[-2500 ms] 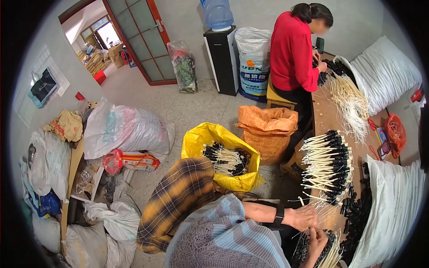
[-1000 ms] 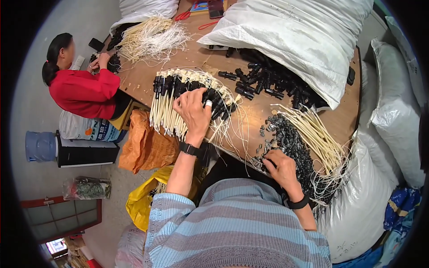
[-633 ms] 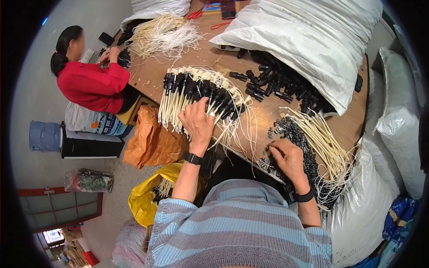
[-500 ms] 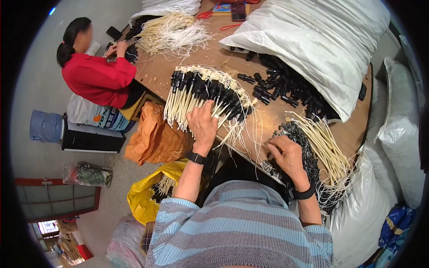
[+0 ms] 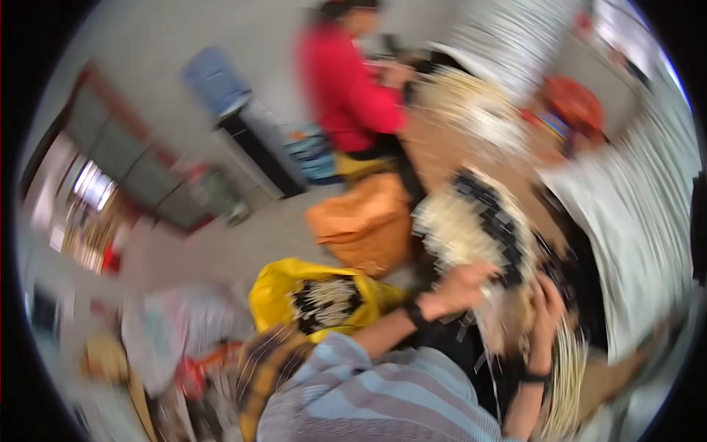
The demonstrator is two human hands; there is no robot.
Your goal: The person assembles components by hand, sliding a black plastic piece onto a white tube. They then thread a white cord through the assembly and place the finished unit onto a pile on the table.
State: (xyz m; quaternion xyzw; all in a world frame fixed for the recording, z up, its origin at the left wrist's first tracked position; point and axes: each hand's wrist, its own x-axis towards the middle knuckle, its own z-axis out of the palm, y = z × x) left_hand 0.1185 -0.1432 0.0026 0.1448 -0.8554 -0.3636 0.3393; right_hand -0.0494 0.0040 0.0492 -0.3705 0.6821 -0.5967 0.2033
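The whole view is smeared by motion. My left hand [image 5: 464, 286] is at the near end of a spread of black cylindrical connectors [image 5: 495, 232] with cream tubes [image 5: 451, 225], laid side by side on the brown table [image 5: 434, 144]. Blur hides whether its fingers grip anything. To its right, my right hand [image 5: 546, 308] hovers over the table edge, close to thin white wires. Its fingers point up and away, too blurred to show a hold. Beside my right wrist lies a bunch of cream tubes [image 5: 568, 368].
A large white sack [image 5: 633, 221] lies on the right with dark parts at its mouth. At left stand a yellow bag [image 5: 266, 295] of similar parts and an orange bag [image 5: 361, 221]. A person in red [image 5: 346, 81] works at the far end beside another wire bundle [image 5: 471, 103].
My view has swung left, so everything sits further right and tilted. My right hand has come closer to my left hand. The left stays by the spread of connectors.
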